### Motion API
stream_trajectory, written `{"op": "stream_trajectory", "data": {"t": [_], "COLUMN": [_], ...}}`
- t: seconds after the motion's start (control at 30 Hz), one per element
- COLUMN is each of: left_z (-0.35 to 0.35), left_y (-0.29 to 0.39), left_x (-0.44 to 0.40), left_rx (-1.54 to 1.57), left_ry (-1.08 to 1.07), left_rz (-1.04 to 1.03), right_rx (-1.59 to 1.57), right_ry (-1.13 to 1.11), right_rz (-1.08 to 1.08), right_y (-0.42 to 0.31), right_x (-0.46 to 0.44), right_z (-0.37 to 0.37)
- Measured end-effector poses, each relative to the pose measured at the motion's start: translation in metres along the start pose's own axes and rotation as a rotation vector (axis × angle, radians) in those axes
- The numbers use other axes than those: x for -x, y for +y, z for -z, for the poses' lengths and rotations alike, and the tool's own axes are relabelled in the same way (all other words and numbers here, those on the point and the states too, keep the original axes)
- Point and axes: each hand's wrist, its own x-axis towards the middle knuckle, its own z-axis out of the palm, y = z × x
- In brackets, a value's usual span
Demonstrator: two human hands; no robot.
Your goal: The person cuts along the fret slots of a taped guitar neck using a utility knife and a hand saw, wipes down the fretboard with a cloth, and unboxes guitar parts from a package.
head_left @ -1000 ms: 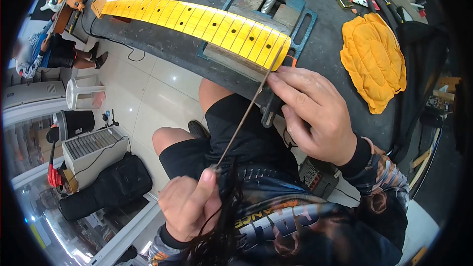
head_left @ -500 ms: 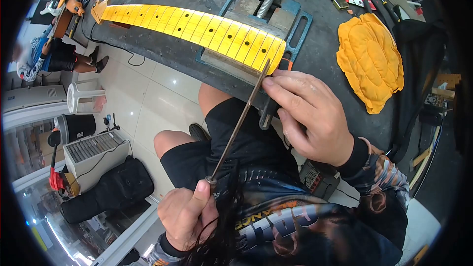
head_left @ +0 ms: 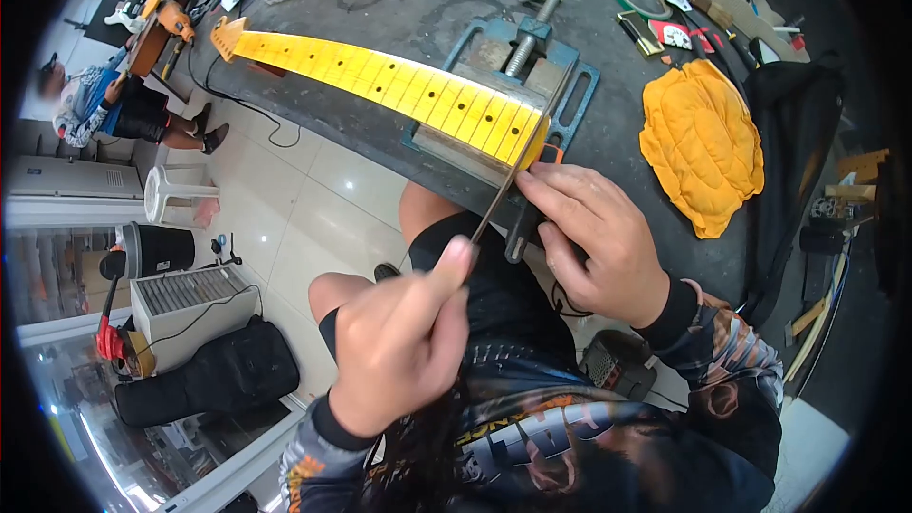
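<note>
One guitar neck (head_left: pixel 418 88), its end just beside half-spread right hand (head_left: pixel 600 247), left hand (head_left: pixel 404 337) gripping file (head_left: pixel 496 203), farther back

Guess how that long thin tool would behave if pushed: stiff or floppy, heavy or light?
The tool is probably stiff: it runs straight from the left hand over the end of the yellow guitar neck, with no visible bend. Its slimness suggests it is fairly light. It might skid sideways, since the neck looks glossy.

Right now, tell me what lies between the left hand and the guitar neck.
In the head view, a thin metal tool bridges the left hand and guitar neck.
</note>
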Motion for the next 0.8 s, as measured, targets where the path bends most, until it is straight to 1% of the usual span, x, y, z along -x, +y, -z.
{"op": "stream_trajectory", "data": {"t": [0.03, 0.1, 0.13, 0.2, 0.27, 0.3, 0.37, 0.4, 0.47, 0.53, 0.57, 0.6, 0.63, 0.67, 0.7, 0.73, 0.77, 0.8], "left_z": [0.001, 0.002, 0.007, 0.03, 0.053, 0.06, 0.064, 0.063, 0.053, 0.04, 0.041, 0.043, 0.046, 0.046, 0.044, 0.041, 0.038, 0.033], "left_y": [0.001, 0.0, -0.001, 0.0, 0.008, 0.007, 0.0, -0.004, -0.023, -0.069, -0.088, -0.107, -0.127, -0.145, -0.164, -0.183, -0.203, -0.223], "left_x": [-0.001, 0.0, 0.011, 0.06, 0.105, 0.125, 0.165, 0.182, 0.211, 0.224, 0.23, 0.235, 0.241, 0.246, 0.251, 0.255, 0.259, 0.265], "left_rx": [-0.004, 0.03, 0.02, 0.058, 0.086, 0.066, 0.222, 0.169, 0.635, 0.887, 1.0, 0.99, 1.138, 1.291, 1.287, 1.231, 1.171, 1.17], "left_ry": [0.012, -0.016, -0.014, -0.053, -0.029, -0.002, 0.128, 0.189, 0.431, 0.64, 0.694, 0.743, 0.808, 0.86, 0.891, 0.903, 0.91, 0.927], "left_rz": [-0.008, 0.046, 0.042, 0.096, 0.171, 0.172, 0.297, 0.3, 0.857, 0.857, 0.903, 0.878, 0.934, 0.986, 0.959, 1.067, 1.178, 1.165], "right_rx": [-0.003, -0.005, -0.017, -0.036, -0.045, -0.038, -0.048, -0.062, -0.14, -0.194, -0.204, -0.205, -0.213, -0.145, -0.074, -0.005, 0.008, 0.023], "right_ry": [0.002, 0.015, 0.028, 0.04, 0.05, 0.052, 0.078, 0.101, 0.138, 0.221, 0.168, 0.116, 0.106, 0.036, -0.029, -0.078, -0.163, -0.247], "right_rz": [-0.014, -0.011, -0.021, -0.02, -0.001, -0.009, -0.015, -0.023, -0.16, -0.217, -0.253, -0.295, -0.252, -0.137, -0.023, 0.179, 0.275, 0.365], "right_y": [0.0, 0.0, 0.0, -0.001, 0.0, 0.0, -0.002, -0.007, -0.013, -0.01, -0.003, 0.004, 0.004, 0.003, 0.0, -0.008, -0.021, -0.034], "right_x": [0.001, 0.001, 0.001, 0.001, 0.0, 0.0, -0.005, -0.007, -0.008, -0.005, -0.001, 0.004, 0.006, 0.01, 0.006, -0.002, -0.011, -0.018], "right_z": [0.002, 0.003, 0.002, 0.003, 0.006, 0.007, 0.007, 0.006, 0.003, -0.008, -0.007, -0.006, -0.007, -0.005, -0.006, -0.009, -0.008, -0.009]}}
